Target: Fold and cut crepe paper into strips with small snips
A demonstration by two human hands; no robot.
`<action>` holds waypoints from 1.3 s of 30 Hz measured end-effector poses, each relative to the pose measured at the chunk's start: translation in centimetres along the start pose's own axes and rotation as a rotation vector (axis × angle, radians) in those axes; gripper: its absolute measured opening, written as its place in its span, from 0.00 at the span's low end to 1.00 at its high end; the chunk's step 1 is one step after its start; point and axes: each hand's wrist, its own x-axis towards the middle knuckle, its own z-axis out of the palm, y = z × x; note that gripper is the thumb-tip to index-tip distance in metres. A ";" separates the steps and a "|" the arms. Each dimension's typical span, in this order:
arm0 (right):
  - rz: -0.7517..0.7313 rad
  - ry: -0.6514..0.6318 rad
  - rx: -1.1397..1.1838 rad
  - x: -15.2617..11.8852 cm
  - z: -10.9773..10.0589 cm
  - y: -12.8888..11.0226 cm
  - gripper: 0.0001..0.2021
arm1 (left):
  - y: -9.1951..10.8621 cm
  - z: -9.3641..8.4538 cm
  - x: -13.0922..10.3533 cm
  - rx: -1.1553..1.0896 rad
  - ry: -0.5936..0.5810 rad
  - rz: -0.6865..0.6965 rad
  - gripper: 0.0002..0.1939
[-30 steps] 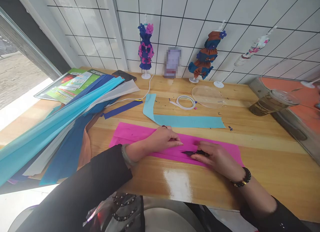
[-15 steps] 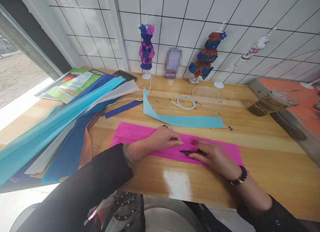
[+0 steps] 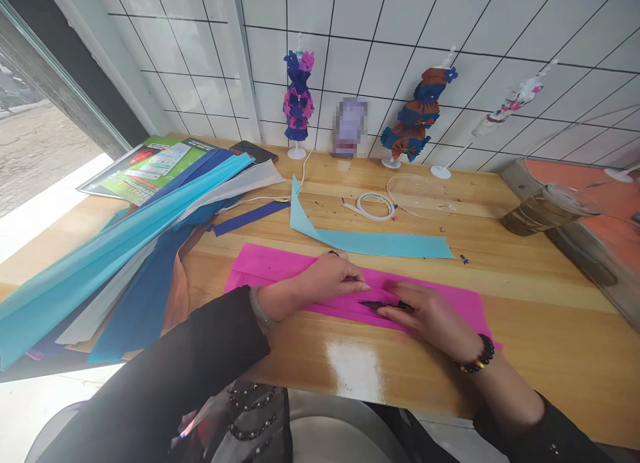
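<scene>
At the centre of the frame the right hand (image 3: 433, 316) closes its thumb and fingers on small dark scissors (image 3: 383, 305), blades pointing left along the magenta paper sheet (image 3: 280, 266), which lies flat on the wooden table (image 3: 525, 283) in the lower middle of the frame. The left hand (image 3: 327, 280) rests on the sheet just left of the blades, fingers narrow and pressed together, pinning the paper; whether it pinches a fold cannot be told. To cut cleanly, the left fingertips should hold the paper taut close to the blades but clear of them. Above lies a light blue strip (image 3: 380, 242); further up are a tape roll (image 3: 375, 206) and paper-dressed figurines (image 3: 299, 93). Folded coloured sheets (image 3: 125, 243) fan across the left.
</scene>
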 end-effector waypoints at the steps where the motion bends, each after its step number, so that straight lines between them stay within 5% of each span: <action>1: 0.006 -0.004 0.000 0.0 0.1 0.0 0.13 | 0.0 0.0 0.0 0.000 -0.001 0.000 0.13; 39: 0.020 0.020 -0.075 -0.3 0.8 0.4 0.12 | -0.1 0.0 0.0 0.007 0.016 0.030 0.15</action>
